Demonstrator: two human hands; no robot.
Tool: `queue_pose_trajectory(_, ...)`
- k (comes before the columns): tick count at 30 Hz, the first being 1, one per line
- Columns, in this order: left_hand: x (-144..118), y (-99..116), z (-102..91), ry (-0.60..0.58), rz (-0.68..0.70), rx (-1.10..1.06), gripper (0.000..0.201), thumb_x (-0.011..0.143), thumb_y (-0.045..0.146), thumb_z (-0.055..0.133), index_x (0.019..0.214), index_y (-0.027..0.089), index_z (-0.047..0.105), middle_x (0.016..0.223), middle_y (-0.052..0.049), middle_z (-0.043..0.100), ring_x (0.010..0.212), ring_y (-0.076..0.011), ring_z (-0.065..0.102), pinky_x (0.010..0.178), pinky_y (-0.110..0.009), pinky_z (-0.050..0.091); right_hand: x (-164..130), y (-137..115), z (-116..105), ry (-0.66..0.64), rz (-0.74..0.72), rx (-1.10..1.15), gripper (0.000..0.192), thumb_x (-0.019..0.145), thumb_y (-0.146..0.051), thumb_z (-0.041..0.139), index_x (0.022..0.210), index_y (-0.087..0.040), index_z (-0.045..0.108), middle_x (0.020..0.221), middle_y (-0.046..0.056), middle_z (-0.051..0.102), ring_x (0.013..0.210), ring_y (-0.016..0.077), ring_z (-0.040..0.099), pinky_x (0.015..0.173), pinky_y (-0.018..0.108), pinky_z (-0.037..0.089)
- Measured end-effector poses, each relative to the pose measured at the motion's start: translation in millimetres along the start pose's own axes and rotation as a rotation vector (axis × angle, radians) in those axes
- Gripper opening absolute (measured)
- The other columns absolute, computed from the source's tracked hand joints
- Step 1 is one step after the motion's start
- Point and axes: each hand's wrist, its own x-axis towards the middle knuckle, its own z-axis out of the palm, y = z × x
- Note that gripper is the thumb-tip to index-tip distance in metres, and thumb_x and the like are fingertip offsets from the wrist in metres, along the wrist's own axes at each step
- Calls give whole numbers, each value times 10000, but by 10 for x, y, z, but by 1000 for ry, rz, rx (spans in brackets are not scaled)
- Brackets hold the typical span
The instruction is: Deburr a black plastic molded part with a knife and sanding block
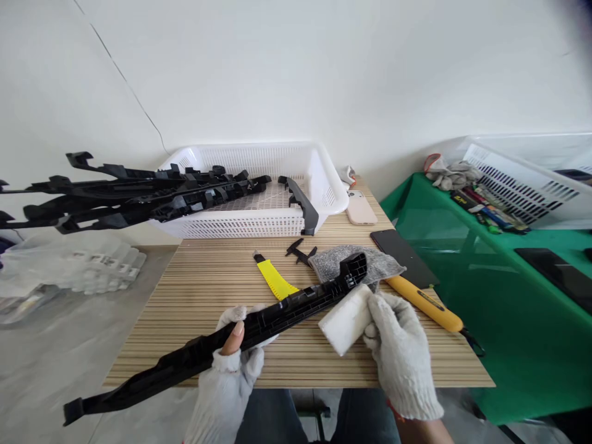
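Note:
A long black plastic part [296, 305] slants across the near edge of the striped wooden table [208, 277]. My left hand [234, 357], in a white glove with open fingertips, grips it near its middle. My right hand [398, 345], also gloved, holds a white block [345, 319] pressed against the part's upper right stretch. Just behind the part lie a yellow-bladed tool [276, 279], a small black clip [300, 250] and a grey cloth [361, 262].
A white basket [319, 179] at the back holds several long black parts [139, 194] sticking out left. A yellow-handled knife [428, 305], a dark phone [404, 250] and a pink phone [361, 208] lie at right. A green table [485, 277] with tools and another basket [531, 179] stands right.

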Motion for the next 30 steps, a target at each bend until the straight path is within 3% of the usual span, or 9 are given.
queue_pose_trajectory(4, 47, -39, -8, -59, 6, 51, 380, 581, 292, 920, 909, 295, 727, 1112, -13, 737, 904, -212, 729, 540, -175, 578, -182, 94, 196, -248, 39, -22, 652, 618, -706, 791, 922, -211, 494, 517, -52, 583, 392, 84, 494, 357, 155, 379)
queue_pose_trajectory(8, 97, -88, -27, -34, 29, 56, 384, 591, 288, 913, 922, 307, 717, 1153, -18, 730, 974, -244, 715, 585, -217, 610, -337, 179, 384, -454, 78, -18, 633, 651, -739, 750, 817, -230, 412, 521, -25, 618, 388, 105, 537, 384, 194, 455)
queue_pose_trajectory(11, 90, -83, -33, -17, 26, 55, 411, 602, 308, 910, 964, 314, 715, 1169, -16, 725, 973, -237, 715, 580, -208, 600, -308, 170, 376, -400, 71, 11, 649, 617, -724, 784, 829, -223, 429, 521, -40, 607, 390, 95, 528, 370, 176, 437)
queue_pose_trajectory(16, 1, -24, -11, -54, 30, 50, 445, 571, 366, 932, 951, 291, 711, 1086, -13, 735, 844, -195, 724, 525, -169, 554, -65, 71, 113, -127, -4, 83, 642, 573, -639, 862, 884, -211, 497, 475, -104, 502, 358, 47, 408, 327, 117, 325)
queue_pose_trajectory(20, -30, -6, -6, -60, 16, 58, 443, 574, 331, 928, 962, 289, 718, 1053, -12, 737, 799, -173, 722, 508, -147, 535, 50, 4, -62, 55, -40, 107, 596, 606, -617, 856, 887, -213, 520, 501, -101, 502, 374, 36, 405, 347, 102, 325)
queue_pose_trajectory(23, 14, -30, -24, -90, -12, 43, 401, 578, 326, 926, 919, 277, 720, 1072, -20, 729, 858, -197, 724, 575, -187, 581, 32, -5, -70, 48, -52, 58, 577, 638, -633, 830, 890, -218, 519, 525, -83, 529, 394, 55, 448, 356, 119, 345)
queue_pose_trajectory(27, 47, -51, -33, -68, -27, 34, 432, 563, 336, 940, 932, 289, 721, 1113, -17, 721, 869, -195, 725, 586, -192, 586, 5, 12, -27, -122, -31, -14, 594, 623, -645, 835, 879, -212, 520, 539, -60, 561, 426, 79, 494, 377, 144, 379)
queue_pose_trajectory(30, -5, -23, -4, -68, 0, 40, 535, 481, 377, 978, 942, 292, 720, 1044, -8, 736, 771, -165, 723, 516, -151, 543, 39, 19, -35, -46, -45, 52, 586, 627, -635, 838, 883, -210, 526, 559, -70, 557, 433, 67, 485, 377, 136, 357)
